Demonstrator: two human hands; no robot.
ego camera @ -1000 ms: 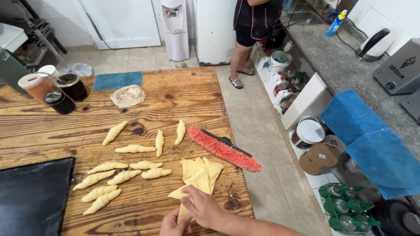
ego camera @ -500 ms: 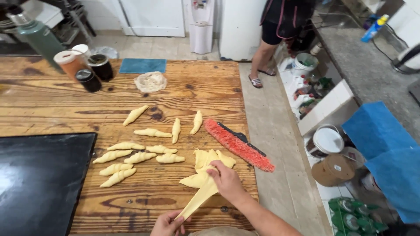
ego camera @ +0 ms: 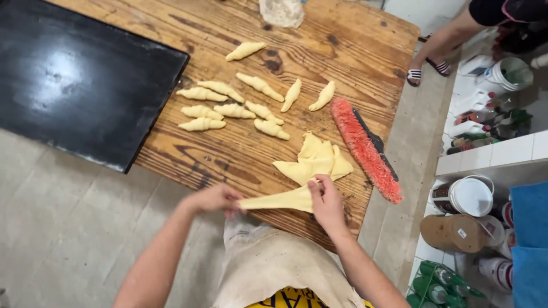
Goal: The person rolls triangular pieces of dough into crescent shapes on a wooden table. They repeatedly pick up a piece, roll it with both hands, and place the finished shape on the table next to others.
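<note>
- Dough triangle: soft, yellow, stretched above the table's near edge; left hand pinches its tip, right hand clamps its wide end.
- Dough stack: flat triangles just beyond.
- Ten rolled croissants.
- Red bristly brush.
- Wooden table; black tray.

Both hands stretch dough triangle above table edge; left hand at tip, right hand at base.

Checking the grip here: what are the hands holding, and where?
A dough triangle: left hand pinches its narrow tip, right hand grips the wide end.
</note>
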